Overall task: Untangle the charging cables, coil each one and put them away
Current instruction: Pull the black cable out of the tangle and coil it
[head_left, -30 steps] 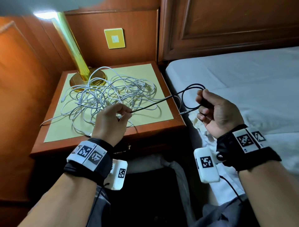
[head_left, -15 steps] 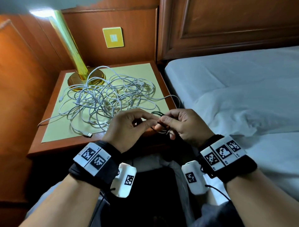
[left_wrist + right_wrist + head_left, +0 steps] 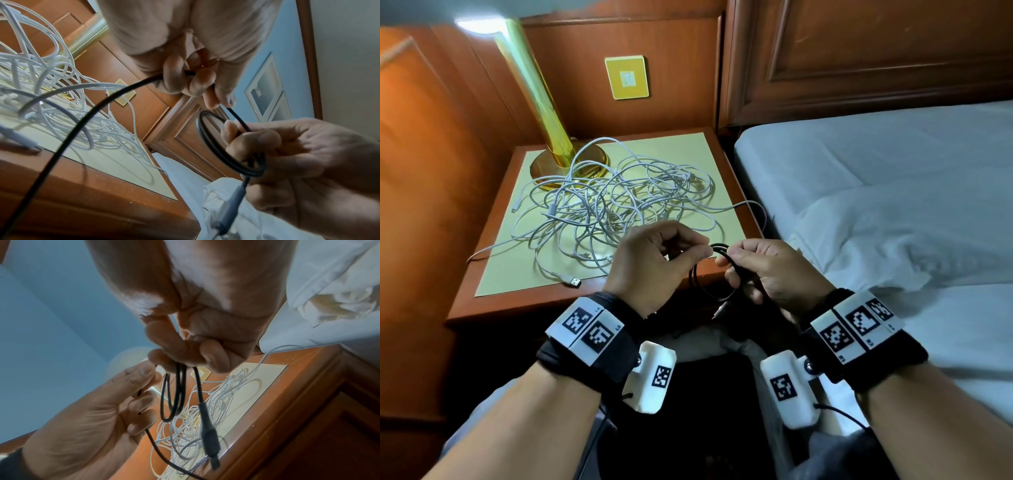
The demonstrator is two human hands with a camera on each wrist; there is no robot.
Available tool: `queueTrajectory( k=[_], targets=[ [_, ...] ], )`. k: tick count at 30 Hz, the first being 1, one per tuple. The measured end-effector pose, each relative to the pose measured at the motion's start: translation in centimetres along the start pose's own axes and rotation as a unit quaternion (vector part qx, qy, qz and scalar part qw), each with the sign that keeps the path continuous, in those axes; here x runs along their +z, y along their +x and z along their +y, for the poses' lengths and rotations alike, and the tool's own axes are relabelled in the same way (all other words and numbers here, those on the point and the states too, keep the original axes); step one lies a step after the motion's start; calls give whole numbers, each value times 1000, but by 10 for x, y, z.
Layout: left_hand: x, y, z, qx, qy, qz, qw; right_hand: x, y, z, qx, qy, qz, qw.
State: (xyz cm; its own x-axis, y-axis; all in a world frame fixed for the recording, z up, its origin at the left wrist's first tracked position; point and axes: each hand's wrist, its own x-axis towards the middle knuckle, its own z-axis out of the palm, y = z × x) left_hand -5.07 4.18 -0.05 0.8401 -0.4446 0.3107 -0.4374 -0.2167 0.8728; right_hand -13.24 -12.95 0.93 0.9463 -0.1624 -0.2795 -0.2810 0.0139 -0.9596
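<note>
A thin black cable (image 3: 700, 284) is partly wound into small loops (image 3: 218, 146) held in my right hand (image 3: 756, 270), whose fingers curl round the coil (image 3: 174, 394); a black plug (image 3: 209, 439) dangles below it. My left hand (image 3: 657, 260) pinches the free run of the black cable (image 3: 98, 112) between thumb and fingers, close beside the right hand, above the nightstand's front edge. A tangle of white cables (image 3: 613, 202) lies spread on the nightstand top (image 3: 688, 154), with a white USB plug (image 3: 574, 282) near the front.
A gold lamp (image 3: 558, 150) stands at the nightstand's back left, with white cable draped over its base. A bed with a white sheet (image 3: 893, 192) lies to the right, below a wooden headboard (image 3: 859, 58). Wood panelling with a yellow switch plate (image 3: 626, 77) is behind.
My hands, a second ago wide apart with the black cable stretched between them, have come together at the nightstand's front edge. The right hand came down and left with its coil.
</note>
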Motion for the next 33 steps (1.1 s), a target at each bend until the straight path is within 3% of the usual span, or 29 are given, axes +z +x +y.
queueTrajectory(
  k=[7,10,13,16,19,22,33],
  targets=[
    [5,1,-3,3,20,47,999,6,0,2,-11,-38,-20,999],
    [5,3,-5,-2,28,49,998,6,0,4,-40,-64,3,997],
    [5,3,-13,-36,26,-12,999,3,2,8,-62,-80,30,994],
    [9,-2,-14,-28,33,-92,995,3,4,11,-75,-96,51,991],
    [10,-3,-9,2,69,-94,993,4,6,12,-68,-67,70,993],
    [10,-2,-6,-12,56,-91,994,5,5,10,-39,-3,46,998],
    [8,-4,1,-8,70,-84,994,2,4,4,-41,15,-40,998]
  ],
)
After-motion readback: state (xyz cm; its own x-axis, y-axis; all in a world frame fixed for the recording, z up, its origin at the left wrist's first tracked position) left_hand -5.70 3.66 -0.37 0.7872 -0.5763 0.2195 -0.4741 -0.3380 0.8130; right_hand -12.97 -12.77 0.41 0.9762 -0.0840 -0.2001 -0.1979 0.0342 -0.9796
